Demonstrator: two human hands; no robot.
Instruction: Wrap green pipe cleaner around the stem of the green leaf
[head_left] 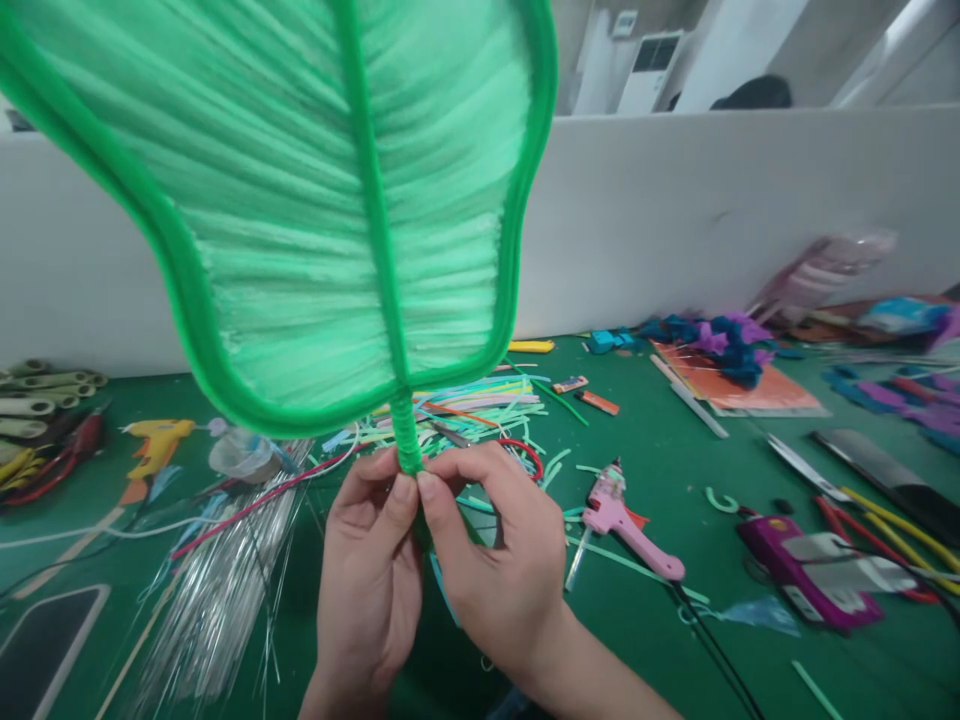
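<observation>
A large green leaf with a fuzzy darker rim and midrib stands upright above my hands, filling the upper left of the head view. Below its base runs a short stem wrapped in green. My left hand is closed, pinching the lower stem between thumb and fingers. From the other side, my right hand pinches the same spot, its thumb beside the left thumb. The fingertips hide the stem's lower end.
Cut coloured strips lie behind my hands. A pink glue gun and scissors are to the right. On the left are thin clear rods, a yellow glue gun and a phone. A white partition stands behind.
</observation>
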